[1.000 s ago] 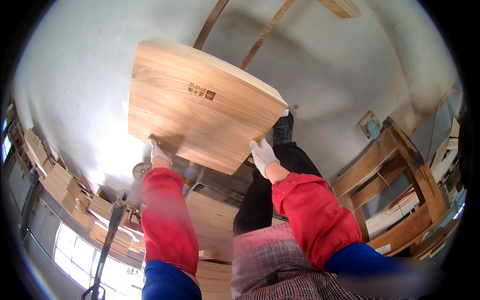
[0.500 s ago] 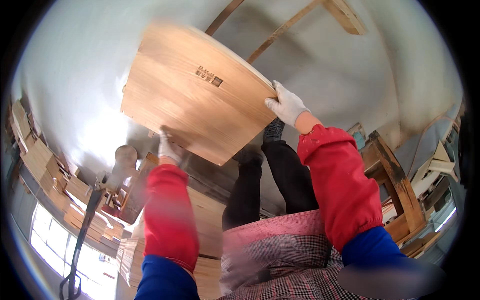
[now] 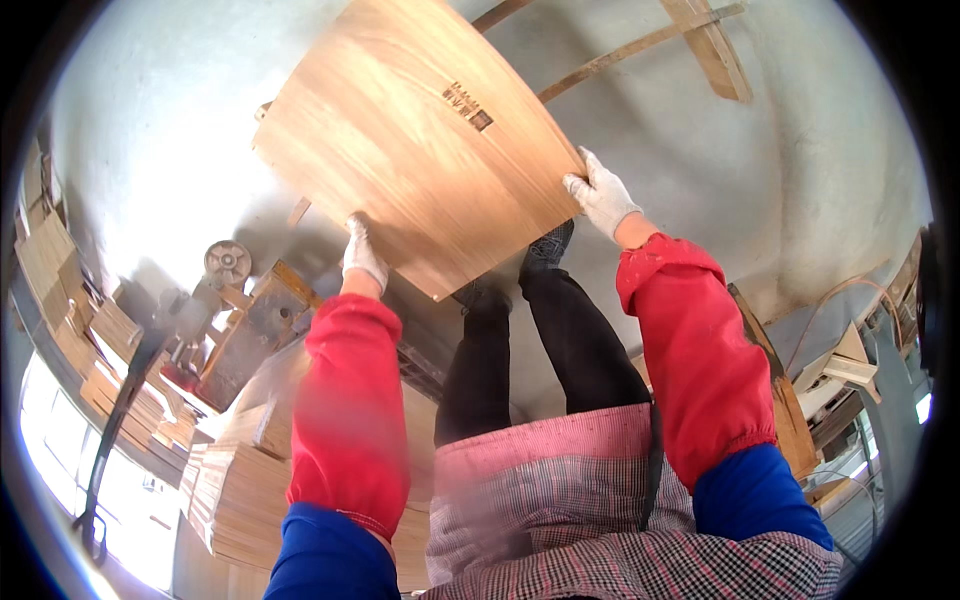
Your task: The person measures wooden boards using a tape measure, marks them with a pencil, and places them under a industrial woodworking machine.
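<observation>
A large, pale wooden panel (image 3: 400,140) with a dark printed mark is held out in front of me, above the floor. My left hand (image 3: 363,258), in a whitish glove, closes on its near left edge, thumb on the upper face. At the right-hand edge my right hand (image 3: 603,198), gloved the same way, grips with the thumb on top. The fingers of both hands are partly hidden under the panel. Its far end runs out of the picture at the top.
Wooden bars (image 3: 715,50) lie on the grey floor beyond the panel. On the left stand a machine with a round wheel (image 3: 228,262) and stacked boards (image 3: 245,500). A wooden frame (image 3: 790,420) and offcuts (image 3: 850,360) are at the right.
The panel has shifted up and to the right in the picture, with both hands moving along on it. The surroundings have shifted as the view turned.
</observation>
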The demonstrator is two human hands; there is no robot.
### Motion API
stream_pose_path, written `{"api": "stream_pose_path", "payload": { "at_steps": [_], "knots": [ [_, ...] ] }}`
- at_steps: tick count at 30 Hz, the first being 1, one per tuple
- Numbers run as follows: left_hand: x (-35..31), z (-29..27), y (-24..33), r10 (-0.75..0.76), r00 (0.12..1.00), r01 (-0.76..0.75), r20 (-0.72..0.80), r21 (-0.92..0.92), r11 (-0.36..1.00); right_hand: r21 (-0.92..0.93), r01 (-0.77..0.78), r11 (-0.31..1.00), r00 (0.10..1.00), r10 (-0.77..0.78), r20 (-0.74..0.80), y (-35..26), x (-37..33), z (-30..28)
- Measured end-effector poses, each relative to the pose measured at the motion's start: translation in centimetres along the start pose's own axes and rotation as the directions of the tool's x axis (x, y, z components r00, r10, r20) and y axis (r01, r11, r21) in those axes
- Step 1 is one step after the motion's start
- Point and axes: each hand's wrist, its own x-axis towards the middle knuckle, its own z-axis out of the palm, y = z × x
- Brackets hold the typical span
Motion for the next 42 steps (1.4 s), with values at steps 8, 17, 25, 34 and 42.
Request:
{"api": "stream_pose_path", "payload": {
  "at_steps": [8,17,25,34,42],
  "knots": [
    [-16.5,-0.2,3.6,0.383,0.912,-0.398,0.147,0.090,0.913,-0.028,-0.043,0.999,0.994,0.040,-0.104,-6.9,-12.1,-2.6],
    [-63.3,-10.5,19.5,0.863,-0.485,-0.831,0.141,-0.382,-0.404,0.515,0.715,0.472,0.626,-0.761,-0.170,-42.2,-34.5,-17.3],
    [-82.4,-19.7,12.4,0.541,-0.815,-0.504,0.208,0.207,-0.839,0.373,0.890,-0.261,-0.310,-0.947,0.077,-60.4,-48.6,-24.8],
    [-98.6,-23.4,1.6,0.441,-0.887,-0.182,0.140,0.771,-0.610,0.389,0.822,-0.415,-0.477,-0.876,0.072,-68.1,-59.5,-23.0],
    [-106.9,-22.4,-13.4,0.420,-0.897,0.061,0.139,0.979,-0.194,0.561,0.683,-0.468,-0.569,-0.822,0.007,-65.9,-65.6,-18.5]
  ]
}}
